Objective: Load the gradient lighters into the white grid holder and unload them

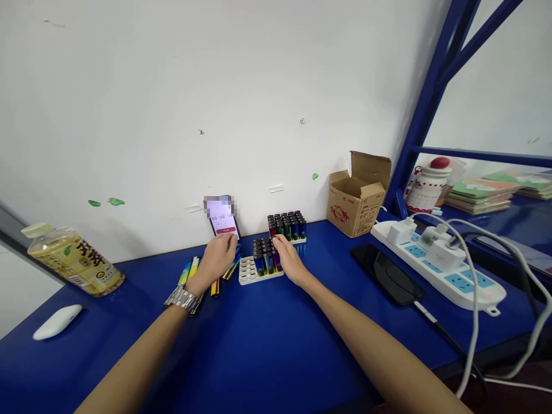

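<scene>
left hand [219, 256] closed on loose lighters [195, 269] | right hand [288, 259] fingers apart, steadying tray [247, 271] | tip: drop lighters upright into empty slots

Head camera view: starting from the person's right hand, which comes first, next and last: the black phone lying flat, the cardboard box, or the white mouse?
From the right hand:
1. Black phone, lying flat on the blue table to the hand's right.
2. Cardboard box, open, farther right and back against the wall.
3. White mouse, far off on the left side, beyond the left hand.
</scene>
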`<state>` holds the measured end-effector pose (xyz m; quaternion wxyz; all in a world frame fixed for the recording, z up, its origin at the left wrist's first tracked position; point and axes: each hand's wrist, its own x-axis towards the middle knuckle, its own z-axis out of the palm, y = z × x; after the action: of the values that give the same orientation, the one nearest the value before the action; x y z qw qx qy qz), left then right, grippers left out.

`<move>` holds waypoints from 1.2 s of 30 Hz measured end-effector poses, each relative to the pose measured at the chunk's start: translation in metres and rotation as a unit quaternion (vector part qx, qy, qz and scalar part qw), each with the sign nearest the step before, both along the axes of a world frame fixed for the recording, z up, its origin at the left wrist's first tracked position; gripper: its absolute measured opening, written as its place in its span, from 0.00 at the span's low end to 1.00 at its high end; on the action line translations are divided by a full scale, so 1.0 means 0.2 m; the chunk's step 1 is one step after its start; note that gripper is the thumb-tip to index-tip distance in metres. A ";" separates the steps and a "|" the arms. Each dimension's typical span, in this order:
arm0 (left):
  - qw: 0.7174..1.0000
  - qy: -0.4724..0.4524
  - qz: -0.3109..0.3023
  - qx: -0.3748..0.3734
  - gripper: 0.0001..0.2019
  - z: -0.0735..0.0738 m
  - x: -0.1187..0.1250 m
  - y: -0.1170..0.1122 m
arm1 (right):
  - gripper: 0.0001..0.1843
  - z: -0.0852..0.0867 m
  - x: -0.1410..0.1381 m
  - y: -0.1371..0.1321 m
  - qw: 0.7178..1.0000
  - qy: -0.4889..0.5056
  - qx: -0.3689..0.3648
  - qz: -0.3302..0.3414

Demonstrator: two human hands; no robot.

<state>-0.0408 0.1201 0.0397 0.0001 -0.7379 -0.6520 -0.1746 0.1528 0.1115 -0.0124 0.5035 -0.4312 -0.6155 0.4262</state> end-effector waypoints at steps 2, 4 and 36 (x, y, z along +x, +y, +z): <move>0.991 -0.121 -0.062 0.014 0.23 0.00 0.04 -0.05 | 0.18 -0.01 0.00 0.01 1.000 0.006 0.007 0.005; 0.963 -0.236 -0.127 -0.016 0.25 -0.02 0.07 -0.09 | 0.18 -0.01 0.00 0.01 1.000 0.010 0.012 0.007; 0.728 -0.664 -0.145 -0.087 0.16 -0.12 0.19 -0.11 | 0.20 0.00 0.00 0.00 1.000 -0.017 0.005 -0.001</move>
<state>-0.0027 0.0982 0.0166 -0.5227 -0.5156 -0.3830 -0.5606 0.1531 0.1112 -0.0121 0.4956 -0.4362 -0.6257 0.4155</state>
